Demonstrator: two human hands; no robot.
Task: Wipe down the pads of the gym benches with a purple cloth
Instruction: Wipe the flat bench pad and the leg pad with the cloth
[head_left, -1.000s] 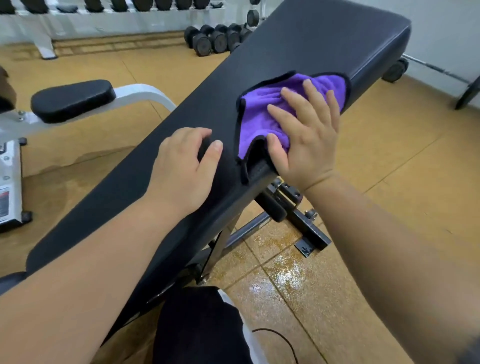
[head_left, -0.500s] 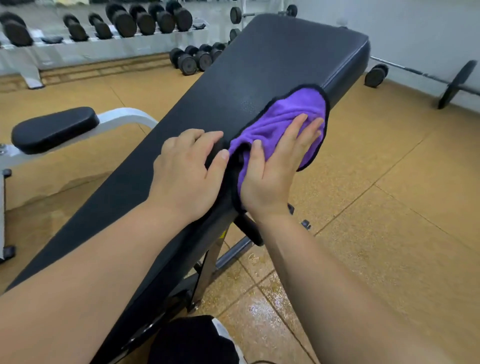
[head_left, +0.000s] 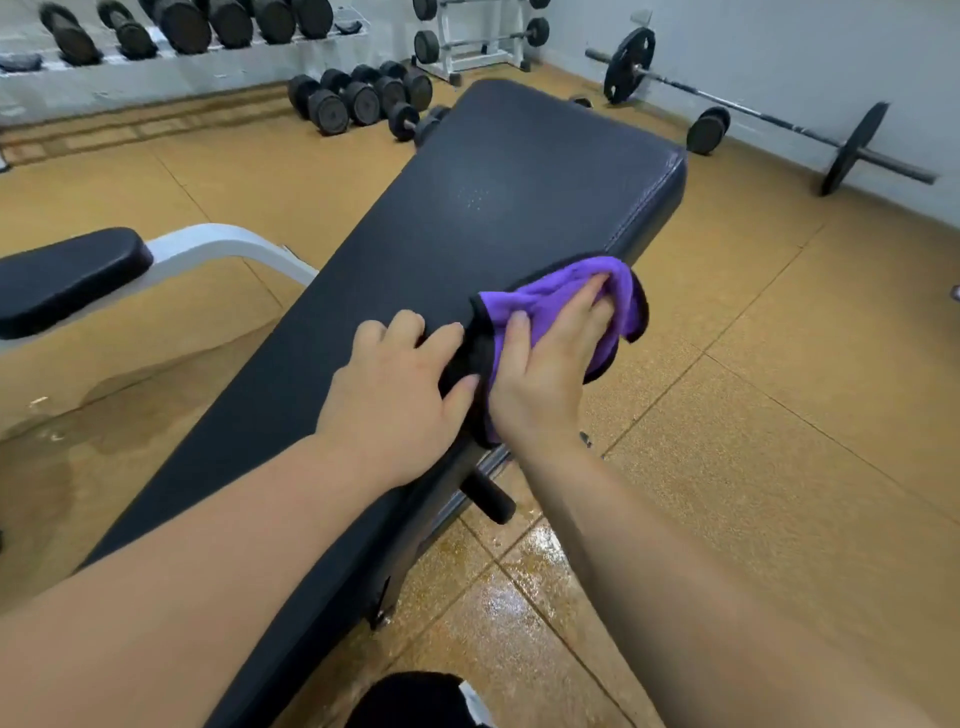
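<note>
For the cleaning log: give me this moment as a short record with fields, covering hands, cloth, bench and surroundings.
bench pad: black, long, with faint speckles on top towards the far end
purple cloth: on the pad's right edge, draped over the side
right hand: presses the cloth against that edge
left hand: rests bare on the pad, beside the cloth
floor: tan tiles, with a wet sheen below the bench
surroundings: dumbbells, barbell by the wall, smaller black pad at left

Bare on left hand (head_left: 395, 395), right hand (head_left: 545, 374) and both forearms (head_left: 197, 582); nails short; lower down, black fabric (head_left: 405, 699) edged white, garment unclear.
</note>
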